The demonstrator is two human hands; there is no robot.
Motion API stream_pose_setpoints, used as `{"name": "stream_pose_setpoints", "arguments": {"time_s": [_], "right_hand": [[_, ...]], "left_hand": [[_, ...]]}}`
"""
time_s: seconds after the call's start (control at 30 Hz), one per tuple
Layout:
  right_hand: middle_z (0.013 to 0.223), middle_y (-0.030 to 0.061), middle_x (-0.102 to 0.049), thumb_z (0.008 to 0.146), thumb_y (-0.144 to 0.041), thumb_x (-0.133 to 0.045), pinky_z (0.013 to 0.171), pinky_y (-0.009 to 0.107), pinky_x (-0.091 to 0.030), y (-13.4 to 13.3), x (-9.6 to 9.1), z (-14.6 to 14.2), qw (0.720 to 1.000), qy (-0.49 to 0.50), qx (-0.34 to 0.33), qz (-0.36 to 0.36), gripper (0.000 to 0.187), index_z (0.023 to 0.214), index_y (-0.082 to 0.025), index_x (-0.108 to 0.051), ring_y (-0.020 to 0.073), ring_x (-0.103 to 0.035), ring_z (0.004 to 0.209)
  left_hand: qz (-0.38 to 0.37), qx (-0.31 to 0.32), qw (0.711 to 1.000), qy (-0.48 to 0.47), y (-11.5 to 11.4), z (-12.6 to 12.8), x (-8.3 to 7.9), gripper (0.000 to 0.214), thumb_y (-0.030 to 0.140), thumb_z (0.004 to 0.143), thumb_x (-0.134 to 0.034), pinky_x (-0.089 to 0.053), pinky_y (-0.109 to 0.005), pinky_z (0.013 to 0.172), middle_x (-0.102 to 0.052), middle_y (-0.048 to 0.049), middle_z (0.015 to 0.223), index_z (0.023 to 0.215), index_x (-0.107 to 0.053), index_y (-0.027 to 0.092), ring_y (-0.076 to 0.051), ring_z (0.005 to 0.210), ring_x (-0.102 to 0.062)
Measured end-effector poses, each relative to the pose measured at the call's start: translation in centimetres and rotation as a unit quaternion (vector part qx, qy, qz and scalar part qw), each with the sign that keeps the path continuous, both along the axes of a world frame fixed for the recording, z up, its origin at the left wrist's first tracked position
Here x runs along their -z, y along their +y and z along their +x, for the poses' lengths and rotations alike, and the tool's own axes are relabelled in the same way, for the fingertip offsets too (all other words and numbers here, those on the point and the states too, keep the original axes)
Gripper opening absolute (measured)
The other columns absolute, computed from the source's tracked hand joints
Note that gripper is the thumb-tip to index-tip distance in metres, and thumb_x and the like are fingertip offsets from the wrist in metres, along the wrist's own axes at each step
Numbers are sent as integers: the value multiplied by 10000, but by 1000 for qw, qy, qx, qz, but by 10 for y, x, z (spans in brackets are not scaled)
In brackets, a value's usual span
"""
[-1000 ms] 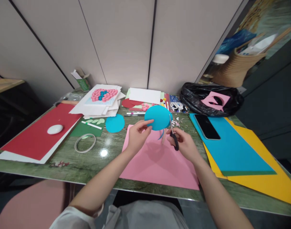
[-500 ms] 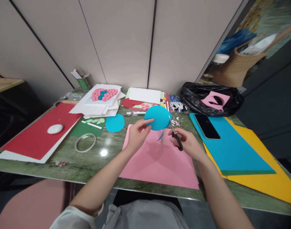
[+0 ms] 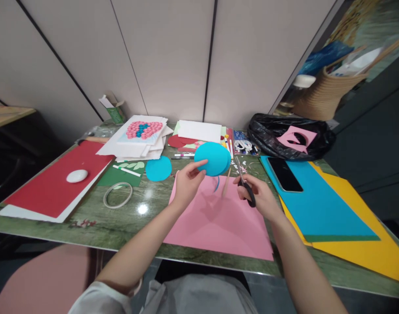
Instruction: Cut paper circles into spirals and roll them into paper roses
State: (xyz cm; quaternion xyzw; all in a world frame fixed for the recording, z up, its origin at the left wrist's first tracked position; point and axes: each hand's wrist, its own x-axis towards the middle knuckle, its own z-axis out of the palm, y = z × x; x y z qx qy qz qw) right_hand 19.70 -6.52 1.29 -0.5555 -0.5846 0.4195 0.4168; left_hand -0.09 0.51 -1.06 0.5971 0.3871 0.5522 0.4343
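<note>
My left hand (image 3: 193,181) pinches the edge of blue paper circles (image 3: 212,158), two layers showing, held up above the far edge of the pink paper (image 3: 219,226). In my right hand (image 3: 256,192) are black-handled scissors (image 3: 247,185), their blades pointing up and away, slightly open and apart from the circles. A thin blue paper strip (image 3: 217,183) and a pale stick-like piece (image 3: 226,183) show over the pink sheet between my hands. Another blue paper circle (image 3: 158,168) lies flat on the table to the left.
Left stand red paper (image 3: 55,183) with a white oval object (image 3: 77,175), a tape roll (image 3: 118,195) and green paper (image 3: 104,176). To the right lie a phone (image 3: 284,173) on blue paper (image 3: 327,205), yellow sheets (image 3: 376,240) and a black bag (image 3: 265,135). Paper scraps (image 3: 240,168) lie beyond the scissors.
The scissors have come away from the blue circles, moving right and slightly down. My left hand has shifted the circles a little left and up, and the rear layer shows more.
</note>
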Motion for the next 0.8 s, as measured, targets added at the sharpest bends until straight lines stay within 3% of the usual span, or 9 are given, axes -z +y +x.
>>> {"name": "stream_pose_setpoints", "arguments": {"time_s": [0.27, 0.8], "right_hand": [[574, -53, -438, 787, -414, -582, 507, 231, -284, 1, 3, -3, 1000, -11, 8, -2, 247, 888, -191, -543, 92, -383, 540], [574, -57, -437, 788, -388, -597, 511, 218, -320, 1, 6, -2, 1000, 6, 8, -7, 236, 902, -188, -547, 85, -393, 546]], "left_hand": [[4, 45, 999, -8, -5, 3, 0, 278, 168, 762, -596, -468, -266, 697, -671, -53, 956, 1019, -690, 216, -152, 804, -587], [-3, 46, 999, -9, -7, 4, -2, 265, 168, 758, -607, -473, -265, 718, -676, -58, 956, 1008, -691, 198, -161, 834, -600]]}}
